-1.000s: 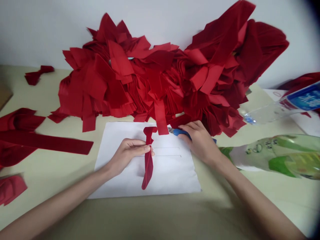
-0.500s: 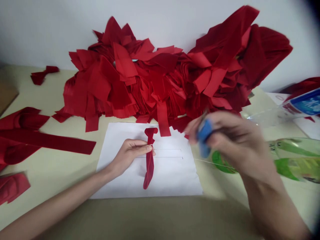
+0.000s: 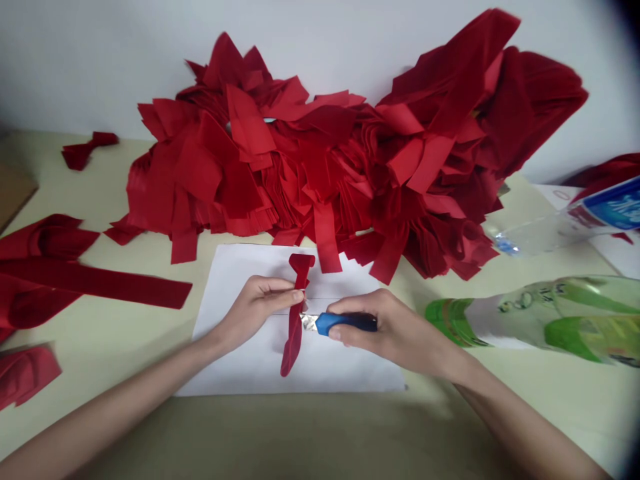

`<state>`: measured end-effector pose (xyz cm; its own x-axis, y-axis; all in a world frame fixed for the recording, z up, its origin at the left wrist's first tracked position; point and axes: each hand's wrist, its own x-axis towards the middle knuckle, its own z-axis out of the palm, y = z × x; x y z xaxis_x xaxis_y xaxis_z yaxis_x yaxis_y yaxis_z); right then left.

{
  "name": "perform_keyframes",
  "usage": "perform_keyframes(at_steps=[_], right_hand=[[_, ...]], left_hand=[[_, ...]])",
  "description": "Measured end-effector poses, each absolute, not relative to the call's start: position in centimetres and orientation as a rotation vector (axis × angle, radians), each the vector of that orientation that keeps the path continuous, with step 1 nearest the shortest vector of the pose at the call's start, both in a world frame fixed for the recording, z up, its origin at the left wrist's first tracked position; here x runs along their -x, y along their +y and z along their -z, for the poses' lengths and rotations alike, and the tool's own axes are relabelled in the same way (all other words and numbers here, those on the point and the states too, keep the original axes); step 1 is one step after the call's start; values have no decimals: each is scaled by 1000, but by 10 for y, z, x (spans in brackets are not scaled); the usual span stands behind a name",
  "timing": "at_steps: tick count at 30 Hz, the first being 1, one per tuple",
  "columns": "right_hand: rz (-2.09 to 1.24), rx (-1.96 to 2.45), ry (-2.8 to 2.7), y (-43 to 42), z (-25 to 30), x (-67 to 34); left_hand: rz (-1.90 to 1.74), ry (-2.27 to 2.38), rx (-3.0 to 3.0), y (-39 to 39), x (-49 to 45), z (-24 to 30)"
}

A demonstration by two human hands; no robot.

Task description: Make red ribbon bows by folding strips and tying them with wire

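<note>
My left hand (image 3: 257, 310) pinches a narrow red velvet strip (image 3: 296, 333) near its top, and the strip lies folded on a white paper sheet (image 3: 345, 363). My right hand (image 3: 393, 333) grips a blue utility knife (image 3: 345, 323) lying nearly level. The knife's silver blade (image 3: 309, 323) points left and reaches the strip's edge, just below my left fingertips. Part of the strip is hidden behind those fingers. Two thin parallel lines or slits cross the paper beneath the strip.
A large heap of red cloth strips (image 3: 305, 160) rises against the white wall behind the paper. More red strips (image 3: 85, 283) lie at the left. A green-labelled plastic bottle (image 3: 555, 320) and a clear bottle (image 3: 565, 223) lie at the right on the cream table (image 3: 310, 427).
My right hand has come down from the raised position and now holds the knife level, its blade at the strip. My left hand and the strip have barely moved.
</note>
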<state>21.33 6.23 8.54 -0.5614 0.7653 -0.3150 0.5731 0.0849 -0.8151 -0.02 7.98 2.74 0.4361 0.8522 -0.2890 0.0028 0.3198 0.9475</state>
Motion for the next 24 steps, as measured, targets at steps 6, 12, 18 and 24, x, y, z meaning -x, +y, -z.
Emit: perform_keyframes(at_steps=[6, 12, 18, 24], right_hand=[[-955, 1539, -2343, 57, -83, -213], [-728, 1635, -2386, 54, -80, -209], [-754, 1646, -2396, 52, -79, -206], [-647, 1642, -2377, 51, -76, -205]], left_hand=[[-691, 1047, -1229, 78, 0, -29], [-693, 1084, -1283, 74, -2, -28], [-729, 1107, -1308, 73, -2, -30], [-754, 1127, -1305, 70, -4, -30]])
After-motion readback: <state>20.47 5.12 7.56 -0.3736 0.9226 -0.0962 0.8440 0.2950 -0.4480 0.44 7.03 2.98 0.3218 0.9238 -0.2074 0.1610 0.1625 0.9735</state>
